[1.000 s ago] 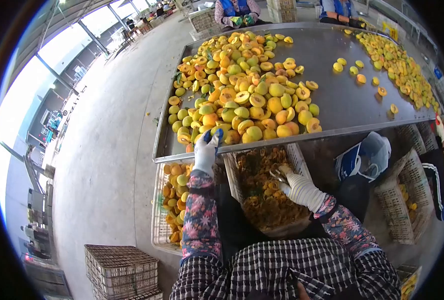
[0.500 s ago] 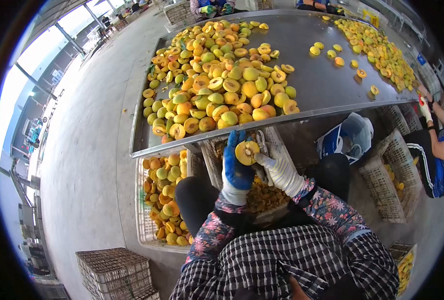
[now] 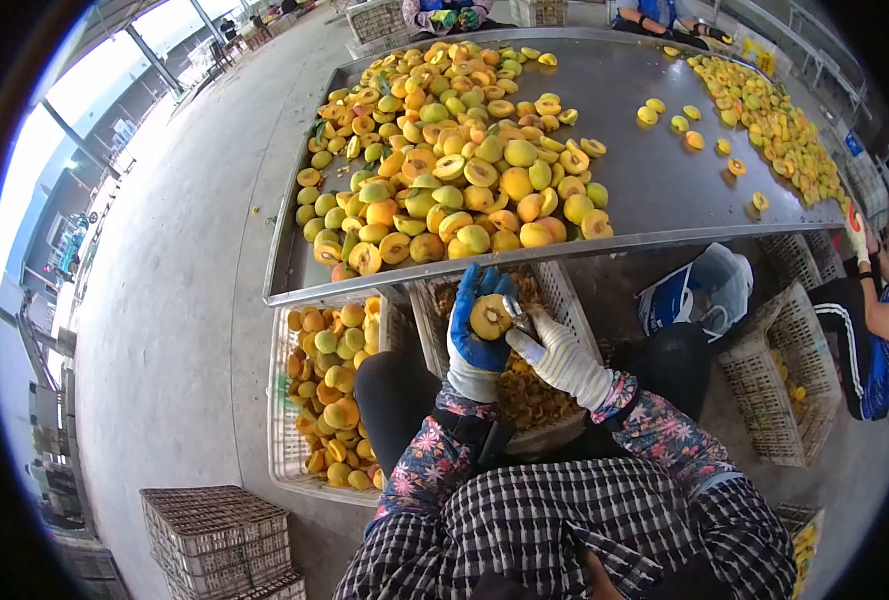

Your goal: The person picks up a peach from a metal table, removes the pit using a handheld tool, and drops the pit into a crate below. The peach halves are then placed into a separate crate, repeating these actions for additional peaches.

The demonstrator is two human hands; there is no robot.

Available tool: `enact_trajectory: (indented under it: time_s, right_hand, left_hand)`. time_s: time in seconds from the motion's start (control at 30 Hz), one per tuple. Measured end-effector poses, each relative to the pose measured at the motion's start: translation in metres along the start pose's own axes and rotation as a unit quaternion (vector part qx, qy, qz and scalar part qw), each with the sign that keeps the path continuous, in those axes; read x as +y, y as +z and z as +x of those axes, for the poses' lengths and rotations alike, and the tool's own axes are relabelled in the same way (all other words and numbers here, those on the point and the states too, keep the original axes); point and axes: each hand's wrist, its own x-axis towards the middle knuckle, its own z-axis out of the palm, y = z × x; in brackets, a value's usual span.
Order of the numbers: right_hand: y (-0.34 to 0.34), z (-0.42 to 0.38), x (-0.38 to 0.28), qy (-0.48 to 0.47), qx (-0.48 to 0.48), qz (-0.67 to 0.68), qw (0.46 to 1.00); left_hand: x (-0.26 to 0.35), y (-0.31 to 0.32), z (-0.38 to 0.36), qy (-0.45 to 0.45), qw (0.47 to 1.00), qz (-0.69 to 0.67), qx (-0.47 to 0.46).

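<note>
My left hand point(image 3: 477, 335), in a blue-coated glove, holds a halved yellow fruit point(image 3: 490, 317) with its cut face and pit area upward. My right hand point(image 3: 563, 358), in a striped white glove, is closed around a small metal tool point(image 3: 514, 308), its tip at the right edge of the fruit half. Both hands are over a crate point(image 3: 562, 290) holding brownish scraps, just below the near edge of a metal table point(image 3: 625, 165). A large heap of halved fruit point(image 3: 445, 170) lies on the table.
A crate of fruit halves point(image 3: 283, 440) stands left of my knee. Stacked crates point(image 3: 215, 535) are at the lower left. A bucket point(image 3: 700, 285) and another crate point(image 3: 780, 390) stand to the right. One person point(image 3: 870, 330) sits far right; others are across the table.
The tool in my right hand has turned up to the fruit half, and my right thumb has come off the fruit's edge. The view has shifted slightly.
</note>
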Motion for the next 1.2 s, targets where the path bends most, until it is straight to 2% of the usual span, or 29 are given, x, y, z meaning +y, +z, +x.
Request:
enact_trajectory:
  time_s: [0.1,0.2,0.23,0.27,0.3,0.33,0.37,0.4,0.47,0.53,0.6,0.77,0.97,1.0,1.07,1.17,1.2]
  right_hand:
    - [0.0,0.007,0.02,-0.001,0.026,0.035,0.999]
    - [-0.011,0.017,0.034,0.006,0.042,0.021,0.999]
    - [-0.015,0.017,0.034,-0.003,0.043,-0.008,0.999]
    - [-0.018,0.019,0.03,-0.012,0.044,-0.035,0.998]
    - [-0.018,0.023,0.025,-0.158,0.115,-0.154,0.968]
    - [-0.016,0.021,0.024,-0.119,0.081,-0.137,0.98]
    - [-0.014,0.014,0.023,-0.081,0.046,-0.12,0.988]
    - [-0.012,0.009,0.02,-0.042,0.011,-0.104,0.994]
    - [-0.011,0.004,0.008,-0.064,0.0,-0.221,0.973]
    - [-0.005,0.001,0.01,-0.004,-0.036,-0.244,0.969]
    - [-0.003,0.001,0.012,-0.007,-0.039,-0.273,0.961]
    - [0.0,0.002,-0.005,0.053,-0.09,-0.315,0.943]
    - [0.004,-0.003,0.006,0.016,-0.107,-0.338,0.935]
    - [0.006,-0.006,0.005,0.03,-0.11,-0.29,0.95]
    - [0.007,-0.008,0.005,0.056,-0.114,-0.194,0.973]
    - [0.001,-0.006,0.001,0.03,-0.131,-0.174,0.976]
    - [0.0,-0.004,-0.006,0.052,-0.146,-0.204,0.967]
  left_hand:
    - [-0.003,-0.004,0.001,-0.09,0.988,-0.08,-0.095]
    - [0.009,-0.001,-0.001,-0.241,0.958,-0.053,-0.144]
    - [0.01,-0.003,-0.002,-0.249,0.96,-0.071,-0.108]
    - [0.007,-0.014,-0.002,-0.238,0.962,-0.099,-0.093]
    - [0.004,-0.029,-0.001,-0.227,0.963,-0.126,-0.078]
    - [0.001,-0.045,0.001,-0.213,0.963,-0.153,-0.063]
    - [-0.002,-0.042,0.0,-0.167,0.979,-0.117,-0.007]
    - [-0.001,-0.041,0.003,-0.165,0.978,-0.128,0.014]
    - [-0.001,-0.031,0.006,-0.165,0.973,-0.153,0.054]
    - [0.0,-0.02,0.002,-0.145,0.977,-0.144,0.053]
    - [-0.004,-0.025,0.003,-0.145,0.974,-0.157,0.079]
    - [-0.003,-0.019,-0.005,-0.108,0.985,-0.121,0.06]
    - [-0.007,-0.03,-0.006,-0.115,0.985,-0.125,0.034]
    - [-0.008,-0.032,-0.007,-0.114,0.984,-0.135,0.026]
    - [-0.006,-0.034,-0.006,-0.107,0.992,-0.058,0.028]
    - [-0.002,-0.035,-0.01,-0.112,0.993,0.028,0.012]
    - [0.001,-0.032,-0.009,-0.114,0.992,0.053,0.001]
